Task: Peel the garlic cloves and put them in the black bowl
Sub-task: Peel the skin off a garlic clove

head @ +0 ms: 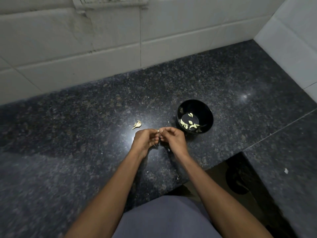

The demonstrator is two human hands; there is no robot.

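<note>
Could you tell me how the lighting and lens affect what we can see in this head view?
Head view: dim overall; glare on the counter beside the left hand; a smaller glint right of the black bowl; wide-angle lens bends the wall tiles; the clove between both hands is too small to judge.

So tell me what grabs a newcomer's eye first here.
Both hands meet mid-counter: the left hand and right hand pinch a small garlic clove between their fingertips. Just right of them sits the black bowl, pale peeled cloves bright inside it.
</note>
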